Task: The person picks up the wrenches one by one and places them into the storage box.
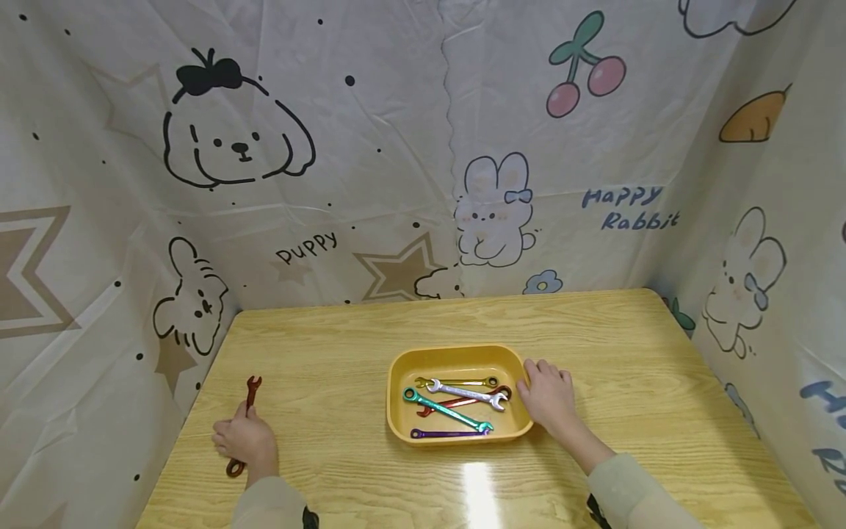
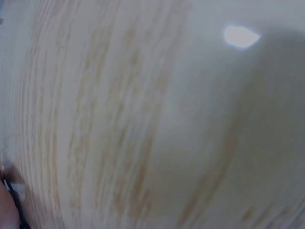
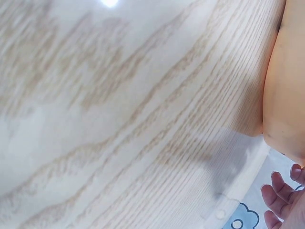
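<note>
On the left part of the table, my left hand (image 1: 246,441) grips a dark red wrench (image 1: 252,389). Its open-jaw end sticks out beyond the fingers and its ring end (image 1: 234,468) shows below the hand; the middle is covered. A sliver of that hand (image 2: 7,210) appears at the lower left of the left wrist view. My right hand (image 1: 550,397) rests against the right rim of a yellow tray (image 1: 456,355), its fingers (image 3: 276,195) loosely bent and spread by the tray wall (image 3: 288,90). Inside the tray lie purple (image 1: 449,434), green (image 1: 446,410), silver (image 1: 465,394), red and gold wrenches.
The wood-grain table (image 1: 330,382) runs back to a printed cloth (image 1: 383,147) hung behind and along both sides. Bright light reflects off the tabletop in front of the tray. Several wrenches in the tray cross over one another.
</note>
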`<state>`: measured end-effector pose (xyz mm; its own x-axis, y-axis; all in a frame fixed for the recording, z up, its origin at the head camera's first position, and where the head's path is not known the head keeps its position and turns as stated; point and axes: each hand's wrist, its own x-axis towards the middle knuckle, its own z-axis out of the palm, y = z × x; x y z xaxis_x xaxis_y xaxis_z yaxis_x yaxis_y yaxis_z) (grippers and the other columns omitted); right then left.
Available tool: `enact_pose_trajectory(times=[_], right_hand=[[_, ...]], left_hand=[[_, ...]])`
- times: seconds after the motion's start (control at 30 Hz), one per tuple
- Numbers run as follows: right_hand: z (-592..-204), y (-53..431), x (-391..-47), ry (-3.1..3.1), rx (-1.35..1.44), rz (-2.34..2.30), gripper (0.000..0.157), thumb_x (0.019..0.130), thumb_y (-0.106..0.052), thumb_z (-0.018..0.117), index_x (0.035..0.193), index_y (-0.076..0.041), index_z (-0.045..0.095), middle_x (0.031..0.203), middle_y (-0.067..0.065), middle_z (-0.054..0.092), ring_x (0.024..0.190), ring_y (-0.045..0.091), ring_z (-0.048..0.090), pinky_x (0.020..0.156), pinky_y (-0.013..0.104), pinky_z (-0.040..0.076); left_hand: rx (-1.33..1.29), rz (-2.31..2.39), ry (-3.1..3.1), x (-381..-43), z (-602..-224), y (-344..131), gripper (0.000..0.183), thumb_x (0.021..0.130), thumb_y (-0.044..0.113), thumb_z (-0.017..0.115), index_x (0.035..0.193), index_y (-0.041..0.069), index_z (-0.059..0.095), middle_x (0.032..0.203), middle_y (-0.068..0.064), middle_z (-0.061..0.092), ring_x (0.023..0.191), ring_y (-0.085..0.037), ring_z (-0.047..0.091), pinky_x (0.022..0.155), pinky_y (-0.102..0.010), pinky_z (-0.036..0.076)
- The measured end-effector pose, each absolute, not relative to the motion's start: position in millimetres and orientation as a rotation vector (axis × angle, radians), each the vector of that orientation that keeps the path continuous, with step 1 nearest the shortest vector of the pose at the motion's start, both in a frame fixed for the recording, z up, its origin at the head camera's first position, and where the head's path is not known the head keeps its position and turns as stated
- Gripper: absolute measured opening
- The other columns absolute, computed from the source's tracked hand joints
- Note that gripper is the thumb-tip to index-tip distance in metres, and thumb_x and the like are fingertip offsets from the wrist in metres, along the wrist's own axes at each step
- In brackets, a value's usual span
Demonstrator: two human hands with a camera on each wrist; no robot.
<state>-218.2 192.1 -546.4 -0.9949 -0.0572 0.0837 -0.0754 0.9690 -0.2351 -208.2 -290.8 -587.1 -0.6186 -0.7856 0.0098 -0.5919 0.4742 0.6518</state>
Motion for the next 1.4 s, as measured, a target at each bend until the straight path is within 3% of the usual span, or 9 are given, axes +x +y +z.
enact_pose_trajectory(times=[0.6,0.93,1.4], right_hand=[[-547,192,-218,-3.007,0.102,0.379,0.032,0.089,-0.027,0.05,0.112,-0.004,0.054,0.102,0.016,0.055,0.098,0.034,0.052,0.086,0.052,0.032],[-549,193,-219,-3.004,0.11,0.376,0.032,0.089,-0.026,0.05,0.112,-0.003,0.054,0.102,0.016,0.055,0.097,0.035,0.052,0.085,0.052,0.033],[-549,193,-219,-3.004,0.108,0.373,0.033,0.089,-0.027,0.05,0.112,-0.004,0.054,0.101,0.016,0.056,0.096,0.034,0.052,0.085,0.052,0.033]], left_hand=[[1.114,-0.815,-2.498,-208,-594,-292,0.034,0.099,0.017,0.035,0.128,0.004,0.046,0.116,-0.039,0.035,0.11,-0.054,0.03,0.094,-0.06,0.019],[1.08,-0.746,-2.377,-205,-594,-283,0.031,0.097,0.013,0.041,0.122,0.0,0.052,0.103,-0.033,0.045,0.1,-0.049,0.039,0.088,-0.058,0.029],[0.96,-0.755,-2.326,-202,-598,-278,0.03,0.097,0.016,0.042,0.122,0.002,0.053,0.103,-0.029,0.042,0.096,-0.046,0.038,0.081,-0.055,0.03]])
